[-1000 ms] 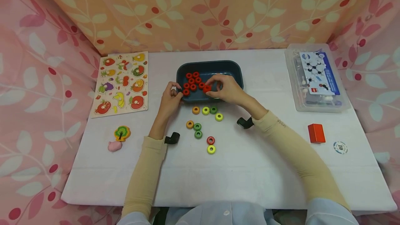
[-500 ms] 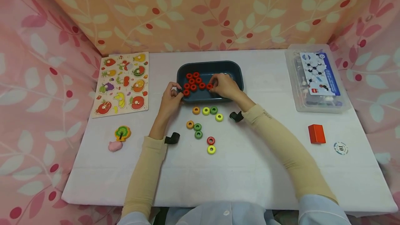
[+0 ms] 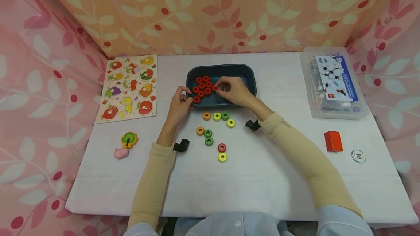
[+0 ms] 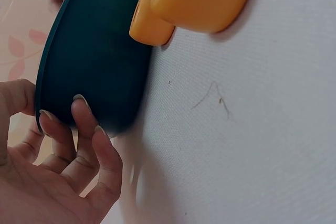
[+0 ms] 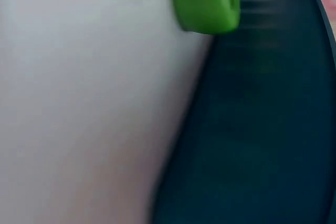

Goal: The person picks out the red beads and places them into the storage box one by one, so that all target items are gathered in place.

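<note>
A dark blue tray (image 3: pixel 241 69) holds a cluster of red ring beads (image 3: pixel 201 85) on its left side. My left hand (image 3: pixel 178 106) grips the tray's left end; in the left wrist view its fingers (image 4: pixel 107 153) press the outer wall while the tray's rim lies within the grasp. Inside the tray my right hand (image 3: pixel 237 92) pinches a red ring bead (image 3: pixel 214 87) between thumb and forefinger, at the cluster's right edge. The right hand is out of sight in the right wrist view, where the tray wall and a green ring bead (image 5: pixel 207 9) show.
Yellow (image 3: pixel 217 116), green (image 3: pixel 209 141), orange (image 3: pixel 200 130) and red (image 3: pixel 222 147) ring beads lie before the tray. Left are a fruit puzzle board (image 3: pixel 128 94), tree piece (image 3: pixel 129 140) and pink pig (image 3: pixel 121 153); right, a plastic case (image 3: pixel 334 83), red block (image 3: pixel 333 141) and round chip (image 3: pixel 358 156).
My right hand has shifted rightward in the tray, then back left with a red bead. Some red beads have moved into a tighter group. My left hand stays at the tray's end.
</note>
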Tool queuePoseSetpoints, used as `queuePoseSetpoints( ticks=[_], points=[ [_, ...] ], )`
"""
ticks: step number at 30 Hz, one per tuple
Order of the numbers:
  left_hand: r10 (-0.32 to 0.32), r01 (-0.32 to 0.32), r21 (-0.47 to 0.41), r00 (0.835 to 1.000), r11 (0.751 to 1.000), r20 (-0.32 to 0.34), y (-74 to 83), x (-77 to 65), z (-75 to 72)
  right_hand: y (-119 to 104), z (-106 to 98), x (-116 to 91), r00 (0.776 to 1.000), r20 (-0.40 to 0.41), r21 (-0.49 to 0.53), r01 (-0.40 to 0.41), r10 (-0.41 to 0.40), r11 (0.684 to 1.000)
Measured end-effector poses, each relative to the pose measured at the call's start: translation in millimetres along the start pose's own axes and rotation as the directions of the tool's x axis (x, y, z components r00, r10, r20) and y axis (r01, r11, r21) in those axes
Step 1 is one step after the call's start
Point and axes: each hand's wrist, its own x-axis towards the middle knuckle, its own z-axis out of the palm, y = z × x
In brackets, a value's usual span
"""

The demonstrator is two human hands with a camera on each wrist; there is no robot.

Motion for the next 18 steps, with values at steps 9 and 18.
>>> queuePoseSetpoints(
  ticks=[9, 18],
  points=[
    [-0.019, 0.019, -0.001, 1.0, 1.0, 0.008, 1.3, 0.1, 0.4, -21, 7, -39, 0.971, -0.036, 0.179, 0.238, -0.235, 0.955],
    [-0.037, 0.038, -0.021, 0.999, 0.999, 0.034, 16.8, -4.8, -1.6, -40, 19, -79, 0.906, 0.41, 0.17, 0.038, -0.105, 0.985]
  ],
)
